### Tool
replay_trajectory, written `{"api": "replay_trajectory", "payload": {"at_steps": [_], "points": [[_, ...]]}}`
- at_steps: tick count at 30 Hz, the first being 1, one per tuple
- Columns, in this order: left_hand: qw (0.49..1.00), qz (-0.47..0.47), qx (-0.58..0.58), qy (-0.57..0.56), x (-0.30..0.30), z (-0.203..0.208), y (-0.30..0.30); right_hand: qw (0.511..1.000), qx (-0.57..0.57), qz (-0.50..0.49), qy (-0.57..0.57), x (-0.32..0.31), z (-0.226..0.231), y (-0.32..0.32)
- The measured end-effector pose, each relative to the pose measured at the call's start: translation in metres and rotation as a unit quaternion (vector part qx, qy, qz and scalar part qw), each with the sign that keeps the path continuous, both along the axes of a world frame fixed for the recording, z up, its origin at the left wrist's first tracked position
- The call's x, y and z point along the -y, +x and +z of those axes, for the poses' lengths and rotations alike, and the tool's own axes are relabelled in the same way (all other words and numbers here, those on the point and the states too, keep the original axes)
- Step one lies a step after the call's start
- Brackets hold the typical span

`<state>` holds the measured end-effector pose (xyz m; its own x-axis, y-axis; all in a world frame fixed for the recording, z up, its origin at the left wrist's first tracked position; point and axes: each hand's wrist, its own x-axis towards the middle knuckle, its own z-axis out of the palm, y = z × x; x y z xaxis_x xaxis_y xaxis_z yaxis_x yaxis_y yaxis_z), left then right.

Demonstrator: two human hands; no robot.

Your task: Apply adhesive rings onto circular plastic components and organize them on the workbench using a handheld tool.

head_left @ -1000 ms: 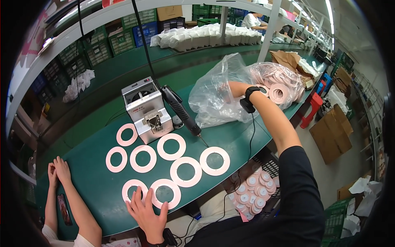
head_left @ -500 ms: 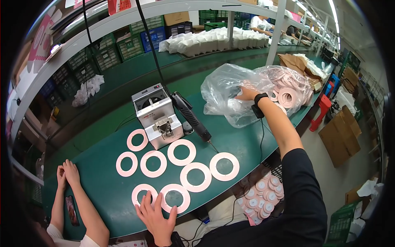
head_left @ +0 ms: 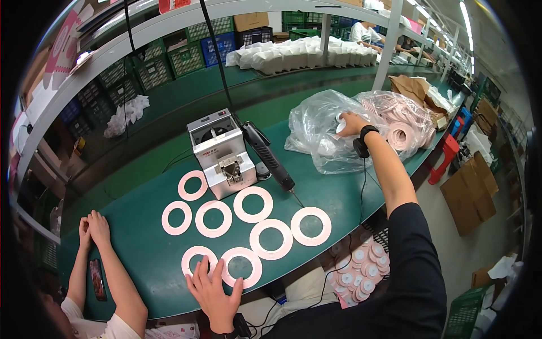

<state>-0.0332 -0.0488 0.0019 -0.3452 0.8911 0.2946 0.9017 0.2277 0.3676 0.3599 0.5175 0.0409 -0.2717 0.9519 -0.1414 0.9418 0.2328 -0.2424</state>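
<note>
Several flat pale pink rings [head_left: 271, 223] lie on the green table, loosely grouped. My left hand [head_left: 217, 296] is open, its spread fingertips over the two nearest rings. At the far right my right hand [head_left: 354, 124] reaches to a clear plastic bag [head_left: 316, 116], fingers closed on a small white piece whose kind I cannot make out. Beside that wrist a second clear bag holds many pink rings [head_left: 400, 135]. An electric screwdriver [head_left: 268, 158] hangs with its bit just above the rightmost ring. Next to it stands a silver screw feeder [head_left: 222, 155].
Another person's clasped hands [head_left: 95, 229] rest at the table's left, near a phone [head_left: 97, 279]. Below the table edge a crate holds pink and white discs [head_left: 364, 271]. White wrapped items [head_left: 305, 55] line the far belt. A red stool [head_left: 445, 161] stands right.
My right hand has lifted slightly, and a white piece now shows in its fingers. The view has shifted a little. My left hand stays over the near rings.
</note>
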Motion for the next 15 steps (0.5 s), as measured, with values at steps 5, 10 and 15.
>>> {"api": "replay_trajectory", "payload": {"at_steps": [5,10,15], "points": [[1.000,0.005,-0.007,0.000,0.004,-0.004,0.000,0.999,0.014,0.015,-0.037,0.004,0.001,-0.012],[1.000,-0.010,0.000,0.008,0.001,-0.003,0.002,0.998,-0.028,-0.003,0.056,-0.023,-0.028,0.026],[1.000,0.016,-0.013,0.011,0.008,-0.003,0.001,0.998,-0.061,-0.006,0.032,-0.021,-0.020,-0.008]]}}
